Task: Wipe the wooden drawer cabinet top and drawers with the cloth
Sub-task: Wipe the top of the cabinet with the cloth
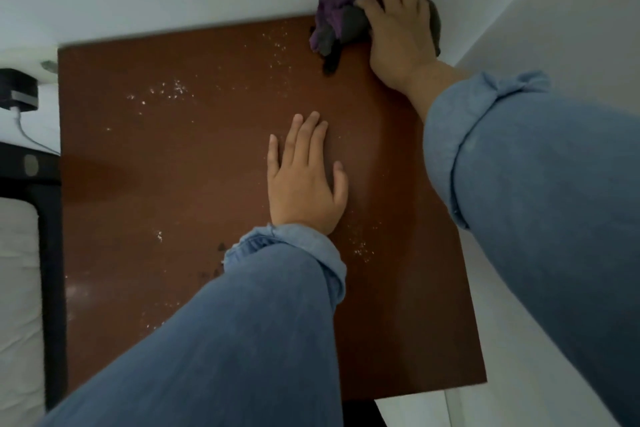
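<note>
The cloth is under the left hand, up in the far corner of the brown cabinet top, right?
Not quite. The head view shows the right hand gripping the cloth in the far corner of the brown cabinet top. The left hand rests flat in the middle.

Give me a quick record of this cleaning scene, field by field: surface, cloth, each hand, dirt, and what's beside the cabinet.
surface: brown wooden cabinet top, seen from above, set against white walls
cloth: purple and grey cloth, bunched at the far right corner
right hand: right hand grips the cloth at the wall
left hand: left hand rests flat on the top, fingers straight
dirt: pale specks scattered over the far left part and near the left wrist
beside: black charger with a white cable to the left
drawers: not in view
</note>
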